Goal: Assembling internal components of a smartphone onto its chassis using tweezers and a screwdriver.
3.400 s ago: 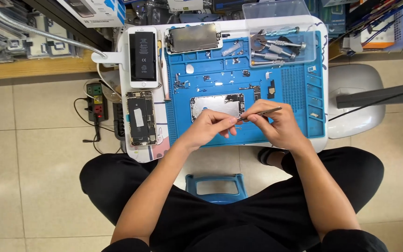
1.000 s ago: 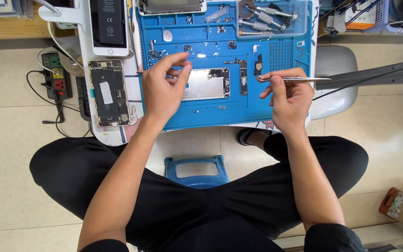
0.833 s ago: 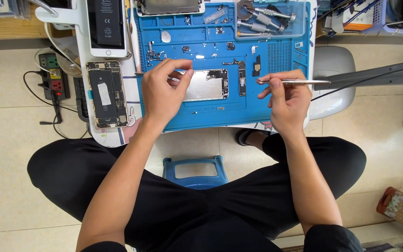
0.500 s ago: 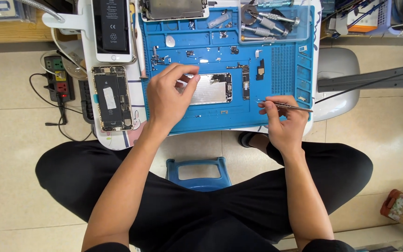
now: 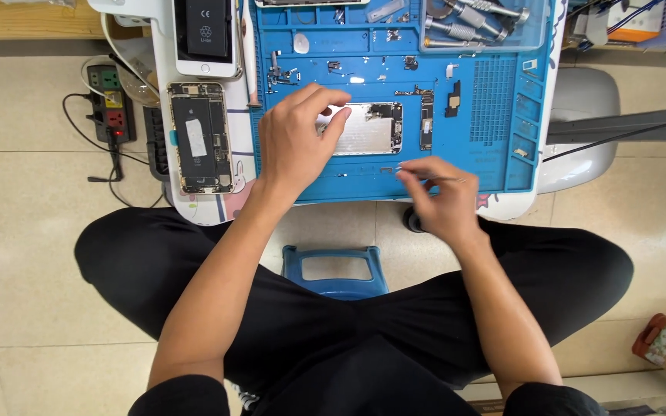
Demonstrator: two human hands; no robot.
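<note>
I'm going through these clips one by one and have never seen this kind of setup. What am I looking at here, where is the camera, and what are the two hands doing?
There is no machine here: a seated person works with two bare hands, and the one camera sits on their head, looking straight down over their lap. On a small white table lies a blue work mat with moulded compartments. At its middle is a silver phone part, with tiny loose pieces scattered around it. The left hand rests on that part's left end. The right hand pinches thin metal tweezers low over the mat's near edge. Left of the mat lie an opened phone with its insides showing and another phone beyond it. A clear tray of tools sits at the mat's far edge, and a power strip lies on the floor.
</note>
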